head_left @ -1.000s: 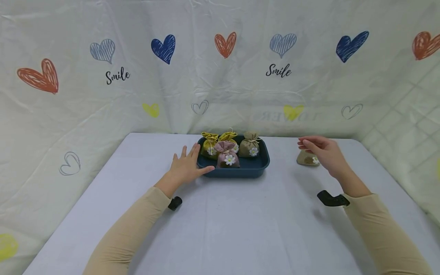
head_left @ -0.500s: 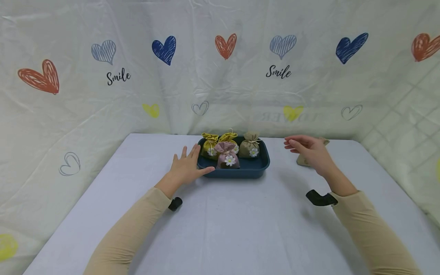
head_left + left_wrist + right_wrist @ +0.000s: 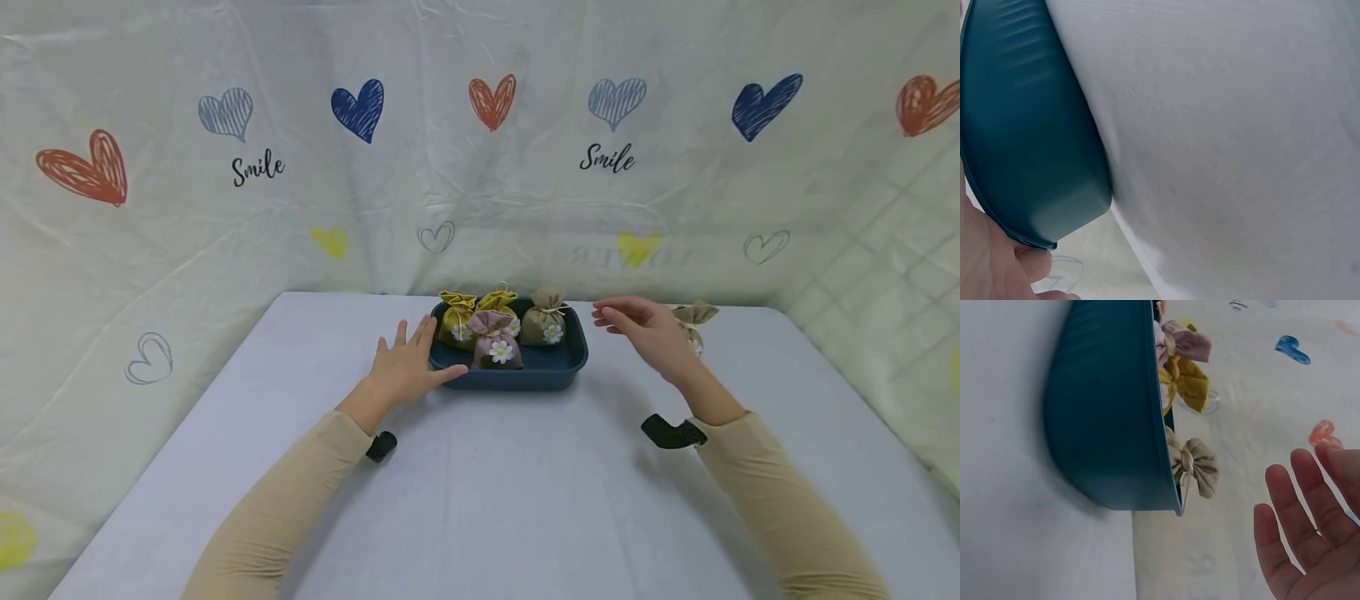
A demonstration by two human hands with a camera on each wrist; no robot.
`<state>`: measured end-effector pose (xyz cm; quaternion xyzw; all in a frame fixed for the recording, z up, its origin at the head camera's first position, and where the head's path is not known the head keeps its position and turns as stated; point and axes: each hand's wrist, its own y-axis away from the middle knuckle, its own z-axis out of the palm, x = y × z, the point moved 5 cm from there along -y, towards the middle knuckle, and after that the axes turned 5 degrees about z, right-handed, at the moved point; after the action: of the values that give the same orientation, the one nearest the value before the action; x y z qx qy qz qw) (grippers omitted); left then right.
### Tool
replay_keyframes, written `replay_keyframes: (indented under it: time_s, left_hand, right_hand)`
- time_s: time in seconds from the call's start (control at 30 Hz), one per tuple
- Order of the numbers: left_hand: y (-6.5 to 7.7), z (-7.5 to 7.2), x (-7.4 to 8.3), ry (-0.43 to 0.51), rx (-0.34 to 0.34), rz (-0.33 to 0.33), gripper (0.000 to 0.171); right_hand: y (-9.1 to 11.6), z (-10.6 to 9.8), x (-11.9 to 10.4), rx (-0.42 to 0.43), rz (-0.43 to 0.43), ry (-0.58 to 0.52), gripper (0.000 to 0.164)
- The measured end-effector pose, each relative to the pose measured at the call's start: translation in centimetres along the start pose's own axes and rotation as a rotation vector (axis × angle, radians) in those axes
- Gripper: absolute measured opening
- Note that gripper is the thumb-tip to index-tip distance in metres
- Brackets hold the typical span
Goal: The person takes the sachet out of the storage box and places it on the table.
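So the left hand (image 3: 405, 367) lies flat with fingers spread, touching the left end of the dark teal tray (image 3: 540, 367), not gripping anything. The tray sits near the table's (image 3: 480, 500) far edge, about centre, with two yellow pouches (image 3: 459, 315), a pink pouch (image 3: 495, 337) and a beige pouch (image 3: 545, 318) inside. The right hand (image 3: 648, 333) hovers open and empty just right of the tray. Another beige pouch (image 3: 693, 321) stands behind it, toward the far right corner.

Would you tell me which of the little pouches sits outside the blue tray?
The beige pouch on the table behind the right hand; the other four sit inside the tray.
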<state>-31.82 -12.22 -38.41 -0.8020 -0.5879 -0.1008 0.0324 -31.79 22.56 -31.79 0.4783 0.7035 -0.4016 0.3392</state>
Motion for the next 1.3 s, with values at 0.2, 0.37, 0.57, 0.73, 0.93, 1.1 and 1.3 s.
replay_keyframes:
  time_s: [0.2, 0.37, 0.57, 0.73, 0.93, 1.1, 1.3]
  left_hand:
    - [0.0, 0.1, -0.1, 0.004, 0.002, 0.003, 0.111]
    - [-0.2, 0.2, -0.2, 0.01, 0.006, 0.005, 0.112]
    - [-0.3, 0.3, -0.3, 0.004, 0.004, 0.003, 0.112]
    - [-0.4, 0.3, -0.4, 0.001, 0.009, 0.004, 0.112]
    - [-0.6, 0.5, -0.5, -0.004, 0.004, 0.003, 0.112]
    - [-0.6, 0.5, -0.5, -0.004, 0.01, 0.006, 0.112]
    - [-0.6, 0.5, -0.5, -0.007, 0.007, 0.004, 0.112]
  right_hand:
    - [-0.5, 1.5, 0.2, -0.015, -0.004, -0.006, 0.032]
    - [-0.9, 2.7, 0.3, -0.029, -0.023, -0.021, 0.031]
    - [-1.3, 3.8, 0.2, -0.033, -0.036, -0.01, 0.031]
    - [-1.8, 4.7, 0.1, -0.013, -0.04, -0.023, 0.031]
    - [-2.4, 5.7, 0.4, -0.004, -0.031, -0.029, 0.032]
    - [-2.8, 6.5, 0.6, -0.003, -0.016, -0.039, 0.033]
    - [-3.0, 7.6, 0.4, -0.031, -0.009, -0.049, 0.032]
